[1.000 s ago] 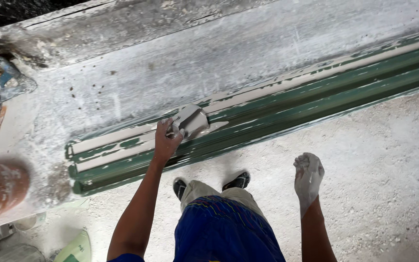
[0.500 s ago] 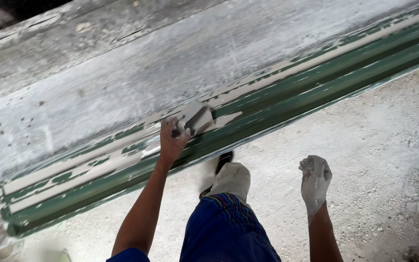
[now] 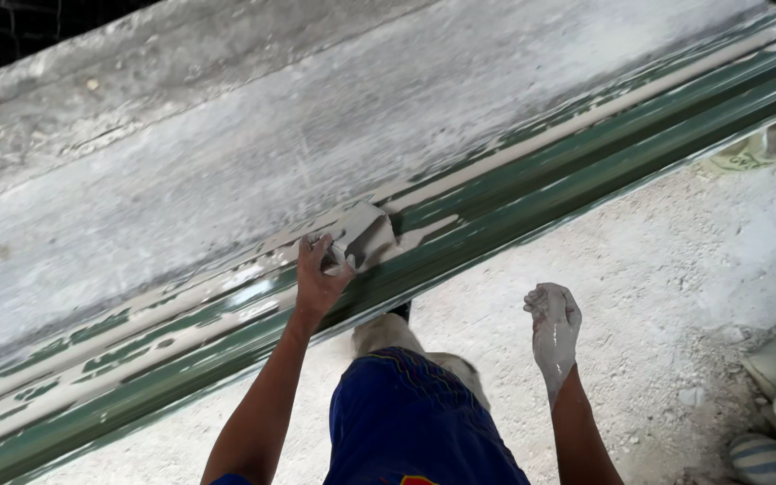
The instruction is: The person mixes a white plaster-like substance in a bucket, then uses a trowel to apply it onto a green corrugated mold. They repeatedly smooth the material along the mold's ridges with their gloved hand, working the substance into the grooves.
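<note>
1. Left hand (image 3: 319, 280) and its pad (image 3: 363, 235) are sitting further along the green moulding (image 3: 532, 184) than before.
2. Left hand is gripping the pad, pressing it onto the moulding.
3. Right hand (image 3: 553, 325), putty-coated, is hanging loosely curled, holding nothing, above the dusty floor (image 3: 675, 269).

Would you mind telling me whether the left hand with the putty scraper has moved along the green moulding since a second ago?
Yes. The left hand and its scraper have travelled rightward along the green moulding, away from its left end, which has slid out of view.
</note>
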